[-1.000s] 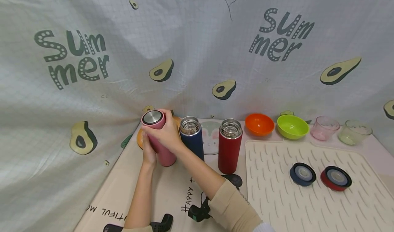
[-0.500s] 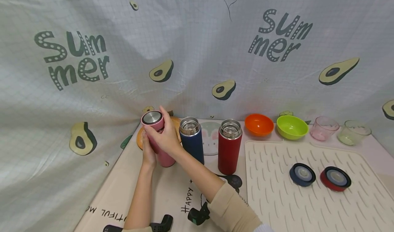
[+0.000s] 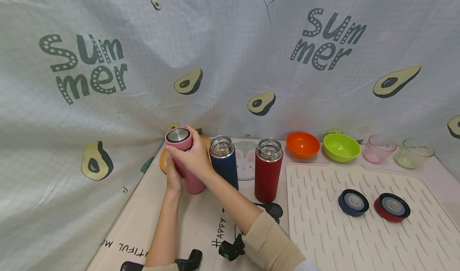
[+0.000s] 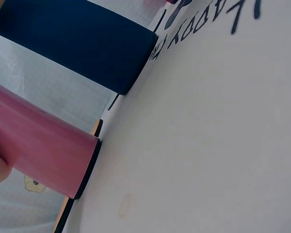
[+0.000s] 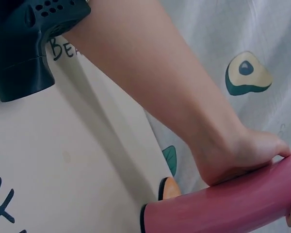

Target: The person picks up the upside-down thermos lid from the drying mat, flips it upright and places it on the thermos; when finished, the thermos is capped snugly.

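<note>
A pink thermos bottle (image 3: 192, 179) stands on the table at the left in the head view, its steel-topped lid (image 3: 178, 136) in place. My left hand (image 3: 174, 178) holds the bottle's body from the left. From the right, my right hand (image 3: 194, 156) grips around the lid and neck, thumb across the near side; its far fingers are hidden. A thin gap shows below the lid's rim. To the right stand a blue thermos (image 3: 225, 165) and a red thermos (image 3: 267, 179), both lidless. The bottle's black base edge (image 4: 88, 170) meets the table in the left wrist view.
A blue lid (image 3: 353, 202) and a red lid (image 3: 392, 207) lie on a beige ribbed mat (image 3: 323, 239). Behind it stand an orange bowl (image 3: 303, 145), a green bowl (image 3: 341, 147) and two glass cups, one pink (image 3: 379, 149), one greenish (image 3: 413, 154). A black spoon (image 3: 274, 210) lies by the red thermos.
Half a second ago my right hand's fingers were looser and straighter at the lid; now they wrap around it again. My left hand and the bottle stay almost in place.
</note>
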`<state>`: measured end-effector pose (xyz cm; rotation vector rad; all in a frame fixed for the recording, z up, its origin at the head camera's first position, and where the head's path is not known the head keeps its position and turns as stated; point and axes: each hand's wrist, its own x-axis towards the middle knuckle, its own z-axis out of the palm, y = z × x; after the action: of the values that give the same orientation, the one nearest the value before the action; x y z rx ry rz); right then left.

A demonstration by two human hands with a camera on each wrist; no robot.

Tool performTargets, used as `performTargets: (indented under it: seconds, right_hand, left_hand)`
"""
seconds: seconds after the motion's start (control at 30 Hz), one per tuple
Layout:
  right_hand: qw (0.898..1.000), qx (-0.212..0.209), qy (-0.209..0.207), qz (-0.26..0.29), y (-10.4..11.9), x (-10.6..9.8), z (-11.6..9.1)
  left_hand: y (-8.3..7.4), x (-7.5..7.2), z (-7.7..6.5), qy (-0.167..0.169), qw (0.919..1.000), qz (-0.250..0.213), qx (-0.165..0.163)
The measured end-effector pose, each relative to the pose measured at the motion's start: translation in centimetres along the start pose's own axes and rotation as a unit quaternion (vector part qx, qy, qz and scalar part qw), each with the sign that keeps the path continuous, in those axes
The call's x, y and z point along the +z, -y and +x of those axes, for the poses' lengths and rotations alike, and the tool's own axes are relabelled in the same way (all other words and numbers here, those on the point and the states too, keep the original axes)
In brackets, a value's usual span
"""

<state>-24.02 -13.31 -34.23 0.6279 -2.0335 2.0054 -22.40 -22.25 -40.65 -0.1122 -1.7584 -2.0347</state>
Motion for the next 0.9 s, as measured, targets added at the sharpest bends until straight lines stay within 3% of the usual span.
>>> performTargets:
  seconds: [0.23,0.47,0.67,0.9]
  right_hand:
    - [0.998,-0.04,0.027,0.038,0.7,-0.3,-0.1]
    - [0.998,0.015,0.025,0.055,3.0,-0.9,-1.0]
    - [0.997,0.029,0.042,0.065,0.8,-0.6,-0.2]
    - [0.993,0.016,0.046,0.109,-0.2,-0.5,0.0]
  left_hand:
    - [-0.1,0.0,0.1,0.001,1.0,-0.001,0.001]
    - [0.0,0.1,0.0,-0.001,1.0,0.004,-0.001]
    - [0.1,0.1,0.1,0.0,1.0,0.003,0.007]
    - [0.0,0.0,0.0,0.02,0.9987,0.006,0.046]
